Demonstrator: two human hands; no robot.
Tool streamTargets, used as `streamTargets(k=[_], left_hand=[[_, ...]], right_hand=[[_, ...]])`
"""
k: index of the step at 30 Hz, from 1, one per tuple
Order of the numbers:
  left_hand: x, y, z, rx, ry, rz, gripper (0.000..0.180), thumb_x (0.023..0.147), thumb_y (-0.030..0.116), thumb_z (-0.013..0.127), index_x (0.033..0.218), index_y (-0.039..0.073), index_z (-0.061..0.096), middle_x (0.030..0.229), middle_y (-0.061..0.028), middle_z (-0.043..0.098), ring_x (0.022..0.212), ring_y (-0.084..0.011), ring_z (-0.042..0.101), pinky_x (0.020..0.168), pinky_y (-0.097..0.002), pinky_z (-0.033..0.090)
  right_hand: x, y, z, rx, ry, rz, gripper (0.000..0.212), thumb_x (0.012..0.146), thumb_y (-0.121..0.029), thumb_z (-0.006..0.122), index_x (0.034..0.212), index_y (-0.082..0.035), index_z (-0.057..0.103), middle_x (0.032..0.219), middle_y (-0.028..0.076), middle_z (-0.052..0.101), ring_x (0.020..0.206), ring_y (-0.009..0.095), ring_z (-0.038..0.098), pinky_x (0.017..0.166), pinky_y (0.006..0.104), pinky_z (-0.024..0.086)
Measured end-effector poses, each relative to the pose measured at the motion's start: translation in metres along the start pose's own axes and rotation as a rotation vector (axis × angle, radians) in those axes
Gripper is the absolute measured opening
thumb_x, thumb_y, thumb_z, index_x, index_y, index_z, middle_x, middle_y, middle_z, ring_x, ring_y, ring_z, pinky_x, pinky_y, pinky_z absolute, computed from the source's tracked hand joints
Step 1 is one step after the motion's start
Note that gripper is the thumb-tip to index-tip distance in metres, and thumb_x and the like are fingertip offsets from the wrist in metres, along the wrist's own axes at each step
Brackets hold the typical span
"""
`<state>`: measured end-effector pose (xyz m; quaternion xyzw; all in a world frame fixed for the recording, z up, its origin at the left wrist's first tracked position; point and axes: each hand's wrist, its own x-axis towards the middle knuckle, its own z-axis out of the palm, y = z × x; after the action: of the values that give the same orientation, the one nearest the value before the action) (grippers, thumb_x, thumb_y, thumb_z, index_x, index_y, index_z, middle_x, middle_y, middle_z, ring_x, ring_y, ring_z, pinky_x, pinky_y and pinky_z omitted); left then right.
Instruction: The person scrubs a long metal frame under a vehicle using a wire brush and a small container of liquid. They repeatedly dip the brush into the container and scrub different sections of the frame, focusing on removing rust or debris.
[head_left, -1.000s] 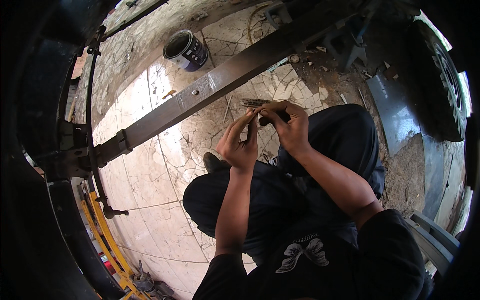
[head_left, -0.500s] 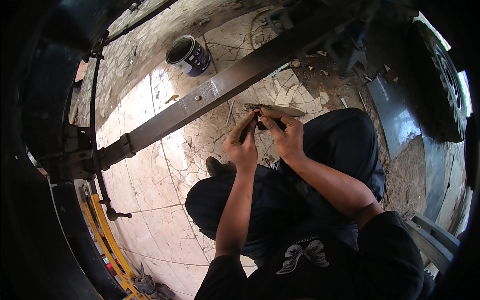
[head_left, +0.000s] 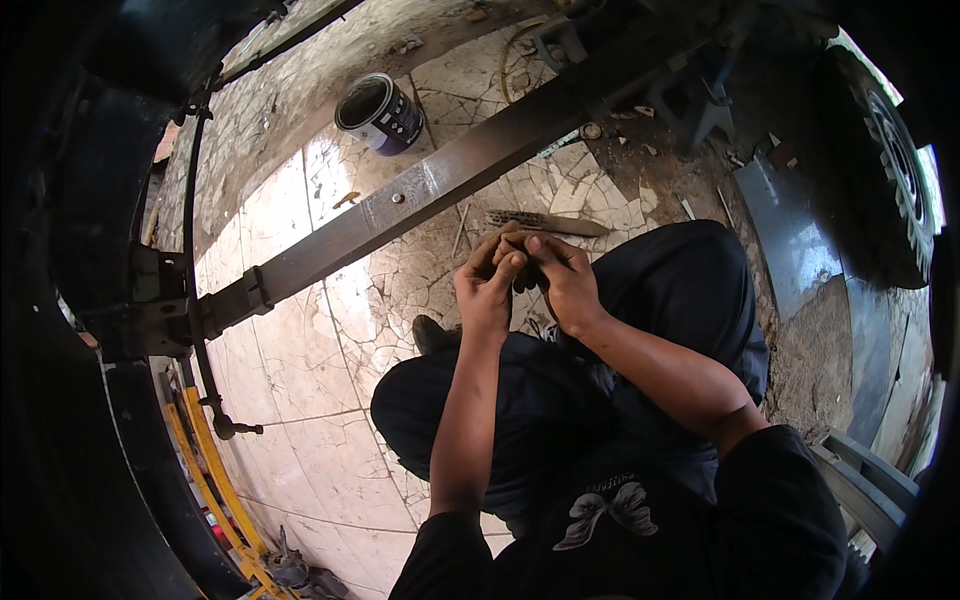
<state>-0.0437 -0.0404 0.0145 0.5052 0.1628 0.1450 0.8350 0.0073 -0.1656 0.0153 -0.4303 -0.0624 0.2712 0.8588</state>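
In front of my knees, my left hand [head_left: 485, 290] and my right hand [head_left: 568, 285] meet with their fingers curled and pressed together. Whatever they pinch is small, dark and mostly covered by the fingers, so its kind does not show. Just beyond the fingertips a wire brush [head_left: 560, 224] with a wooden handle lies on the cracked tile floor. Past it, a long dark metal beam [head_left: 420, 185] crosses the view at a slant, with a light round bolt head [head_left: 397, 198] on its face.
Behind the beam stands an open paint can [head_left: 380, 115]. A thin rod [head_left: 192, 270] hangs at the left, near a yellow metal frame [head_left: 215, 470]. On the right are a large tyre [head_left: 880, 170] and a flat metal sheet [head_left: 790, 235]. Broken tile pieces [head_left: 575, 190] lie beyond the brush.
My hands have come closer together and slightly lower, with fingers more curled. More of the wire brush now shows beyond them.
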Motion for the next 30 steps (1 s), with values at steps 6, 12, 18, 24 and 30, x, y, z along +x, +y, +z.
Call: streamTargets(k=[6, 12, 18, 24, 30], left_hand=[[0.001, -0.003, 0.008, 0.470, 0.101, 0.198, 0.033, 0.099, 0.004, 0.070, 0.132, -0.002, 0.068, 0.125, -0.0088, 0.071, 0.107, -0.0130, 0.067, 0.093, -0.0257, 0.053], [-0.001, -0.003, 0.015, 0.755, 0.077, 0.447, 0.029, 0.098, 0.003, 0.069, 0.127, 0.004, 0.072, 0.136, -0.0099, 0.069, 0.121, -0.0193, 0.064, 0.102, -0.0326, 0.053], [0.001, -0.002, 0.008, 0.493, -0.071, 0.383, 0.029, 0.098, 0.009, 0.071, 0.127, 0.002, 0.073, 0.155, -0.0116, 0.053, 0.141, -0.0226, 0.051, 0.112, -0.0366, 0.045], [0.008, 0.001, -0.003, 0.200, -0.160, 0.272, 0.036, 0.099, 0.018, 0.072, 0.129, -0.002, 0.071, 0.166, -0.0128, 0.038, 0.141, -0.0228, 0.050, 0.113, -0.0376, 0.045], [0.006, 0.005, -0.006, -0.156, -0.214, 0.080, 0.047, 0.099, 0.022, 0.073, 0.136, -0.004, 0.063, 0.163, -0.0119, 0.042, 0.133, -0.0239, 0.056, 0.112, -0.0399, 0.046]], right_hand=[[-0.003, 0.012, 0.005, -0.525, 0.070, -0.209, 0.058, 0.111, -0.040, 0.054, 0.153, -0.002, 0.047, 0.122, 0.013, 0.073, 0.108, 0.018, 0.068, 0.096, 0.0326, 0.051], [0.013, 0.009, -0.004, -0.322, 0.097, -0.238, 0.062, 0.111, -0.038, 0.051, 0.158, -0.002, 0.034, 0.118, 0.015, 0.071, 0.108, 0.019, 0.068, 0.098, 0.0344, 0.051], [0.028, -0.006, -0.021, -0.098, -0.161, 0.061, 0.045, 0.107, -0.032, 0.063, 0.137, 0.001, 0.062, 0.112, 0.006, 0.071, 0.106, 0.014, 0.066, 0.097, 0.0305, 0.051], [0.017, -0.030, -0.011, 0.092, -0.287, 0.197, 0.047, 0.099, -0.017, 0.074, 0.139, 0.004, 0.061, 0.123, 0.008, 0.070, 0.111, 0.016, 0.069, 0.106, 0.0299, 0.052], [0.012, -0.033, 0.003, -0.136, -0.215, 0.001, 0.037, 0.094, 0.000, 0.074, 0.130, 0.005, 0.068, 0.125, 0.012, 0.073, 0.114, 0.017, 0.070, 0.103, 0.0296, 0.055]])
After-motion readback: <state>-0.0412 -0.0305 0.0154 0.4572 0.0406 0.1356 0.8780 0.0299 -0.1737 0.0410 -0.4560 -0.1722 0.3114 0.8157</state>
